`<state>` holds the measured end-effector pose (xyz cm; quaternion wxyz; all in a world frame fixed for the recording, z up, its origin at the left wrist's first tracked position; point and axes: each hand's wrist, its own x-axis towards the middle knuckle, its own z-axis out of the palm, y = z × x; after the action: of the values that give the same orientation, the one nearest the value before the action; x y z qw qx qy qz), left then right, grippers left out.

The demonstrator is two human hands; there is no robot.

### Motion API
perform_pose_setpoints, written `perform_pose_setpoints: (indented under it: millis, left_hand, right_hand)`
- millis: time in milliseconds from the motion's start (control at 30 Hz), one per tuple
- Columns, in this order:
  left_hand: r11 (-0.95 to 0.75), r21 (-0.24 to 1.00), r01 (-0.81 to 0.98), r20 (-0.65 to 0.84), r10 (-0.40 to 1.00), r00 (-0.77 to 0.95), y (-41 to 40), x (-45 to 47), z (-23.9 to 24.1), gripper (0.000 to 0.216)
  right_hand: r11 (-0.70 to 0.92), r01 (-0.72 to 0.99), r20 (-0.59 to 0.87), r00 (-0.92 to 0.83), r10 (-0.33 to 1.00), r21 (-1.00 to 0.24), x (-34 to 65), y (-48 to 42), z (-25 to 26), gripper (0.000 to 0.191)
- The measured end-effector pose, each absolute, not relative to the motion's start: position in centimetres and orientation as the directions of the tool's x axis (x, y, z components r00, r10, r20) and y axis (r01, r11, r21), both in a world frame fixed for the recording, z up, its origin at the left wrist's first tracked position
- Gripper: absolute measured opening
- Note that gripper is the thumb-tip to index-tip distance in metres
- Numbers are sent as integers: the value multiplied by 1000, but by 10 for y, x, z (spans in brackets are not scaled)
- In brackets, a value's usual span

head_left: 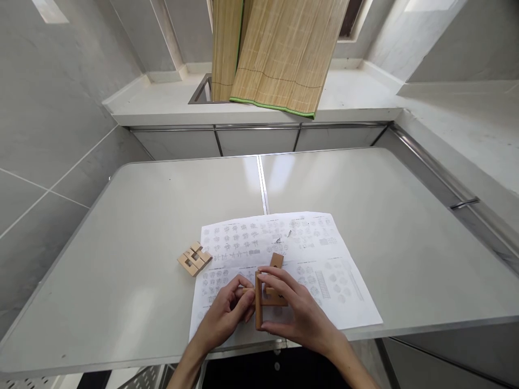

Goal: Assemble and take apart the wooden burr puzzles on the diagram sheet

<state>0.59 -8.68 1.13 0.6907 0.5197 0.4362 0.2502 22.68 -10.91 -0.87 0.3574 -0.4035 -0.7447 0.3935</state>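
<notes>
Two hands: both clamped on one wooden puzzle assembly [258, 310], held low over the near table edge.
Left hand [225, 316]: fingers pinched on a short bar jutting from the assembly's left side.
Right hand [302, 316]: fingers wrapped over the crossing pieces on its right.
Under the grip: printed sheet [324, 270] lying on the white table [141, 270].
Left of the grip: notched wooden blocks [194, 258], well apart, just beside the sheet.

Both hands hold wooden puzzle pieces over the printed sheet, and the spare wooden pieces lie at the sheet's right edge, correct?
No. The head view shows the spare wooden pieces on the table at the printed sheet's left edge. The rest holds: left hand and right hand hold wooden puzzle pieces over the sheet.
</notes>
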Motion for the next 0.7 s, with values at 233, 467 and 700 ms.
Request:
perform_pose_setpoints:
  millis: [233,467,700]
  left_hand:
    - [355,931,83,-352,817,457,-88,6,11,41]
    - [368,929,47,-351,832,430,-88,3,6,42]
    - [356,933,47,-342,838,425,-88,4,6,41]
  right_hand:
    - [308,356,155,-397,904,-882,229,-113,-5,103]
    - [244,503,150,-220,964,-829,242,-113,-17,100]
    - [243,608,191,-151,970,-756,230,-107,-27,81]
